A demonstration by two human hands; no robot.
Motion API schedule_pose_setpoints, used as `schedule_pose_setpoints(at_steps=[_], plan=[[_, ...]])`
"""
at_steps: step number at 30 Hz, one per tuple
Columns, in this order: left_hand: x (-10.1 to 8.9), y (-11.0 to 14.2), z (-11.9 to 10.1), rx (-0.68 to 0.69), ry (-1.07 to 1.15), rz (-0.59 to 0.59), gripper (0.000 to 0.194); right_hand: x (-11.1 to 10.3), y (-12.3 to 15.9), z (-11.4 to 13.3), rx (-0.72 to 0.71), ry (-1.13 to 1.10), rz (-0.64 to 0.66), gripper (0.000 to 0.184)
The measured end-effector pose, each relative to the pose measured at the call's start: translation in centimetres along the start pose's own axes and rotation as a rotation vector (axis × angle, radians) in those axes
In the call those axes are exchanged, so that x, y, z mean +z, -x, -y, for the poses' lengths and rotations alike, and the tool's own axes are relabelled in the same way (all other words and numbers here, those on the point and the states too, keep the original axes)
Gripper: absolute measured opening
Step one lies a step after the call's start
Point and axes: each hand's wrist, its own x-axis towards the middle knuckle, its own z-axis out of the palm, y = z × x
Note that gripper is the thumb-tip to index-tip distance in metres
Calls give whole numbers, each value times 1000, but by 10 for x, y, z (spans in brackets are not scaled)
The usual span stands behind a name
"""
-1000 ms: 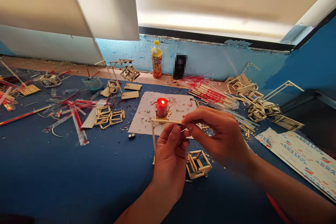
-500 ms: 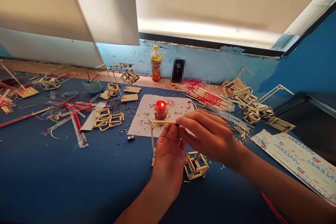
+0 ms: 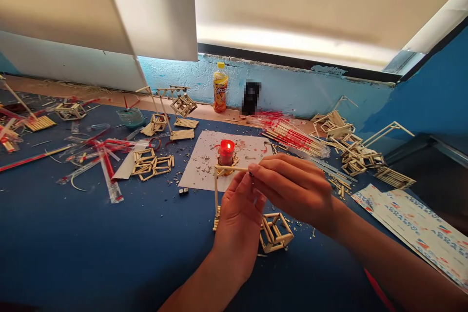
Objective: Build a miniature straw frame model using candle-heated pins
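Note:
My left hand is closed around the base of a thin wooden stick frame, an upright post with a crossbar at its top. My right hand pinches the right end of that crossbar between thumb and fingers. Just behind the crossbar a lit red candle stands on a white paper sheet. A small cube of sticks lies on the blue table below my right hand.
Stick cubes and frames lie left of the paper, more pile up at right. A bundle of wrapped sticks, an orange drink bottle, red-and-clear wrappers, a small bowl and printed sheets surround the work spot.
Both hands and the stick frame have stayed almost in place; the right hand's fingertips slid slightly left along the crossbar. The view shifted a little.

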Motion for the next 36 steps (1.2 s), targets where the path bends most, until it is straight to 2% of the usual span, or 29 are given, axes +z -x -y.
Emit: schedule_pose_setpoints(at_steps=[6,10,12,13,15,16,17,18,19,20,22,23,24,26,31,36], plan=[[1,1,1,-7,6,-42,15,1,0,-2,21,-15,-3,22],[-4,18,-3,-36,-65,-112,14,3,1,0,51,-39,-25,24],[-11,33,-10,-28,-183,-79,14,4,0,2,82,-29,-29,23],[-14,40,-17,-13,-292,-6,16,4,-1,3,101,-18,-32,22],[-19,53,-34,98,-539,162,19,3,-5,5,132,0,-47,19],[-20,58,-44,209,-679,214,18,3,-6,6,143,4,-59,17],[-19,59,-55,365,-828,282,17,3,-8,7,149,3,-68,15],[-16,59,-66,559,-982,413,14,2,-9,7,153,2,-72,14],[-12,56,-75,703,-1148,413,7,2,-10,8,154,-1,-72,13],[-7,51,-83,900,-1268,384,8,2,-10,8,156,-3,-69,12],[3,36,-95,1167,-1513,387,18,2,-9,7,166,-7,-58,13],[7,28,-98,1203,-1655,412,22,2,-9,7,174,-8,-53,13],[10,20,-100,1184,-1767,473,24,2,-8,6,180,-10,-49,14],[11,7,-101,1149,-1874,584,25,1,-7,4,170,-9,-37,16],[6,-7,-103,1247,-1874,716,24,-4,-8,0,40,66,17,18],[7,-10,-106,1271,-1867,794,16,-3,-6,1,29,51,16,22]])
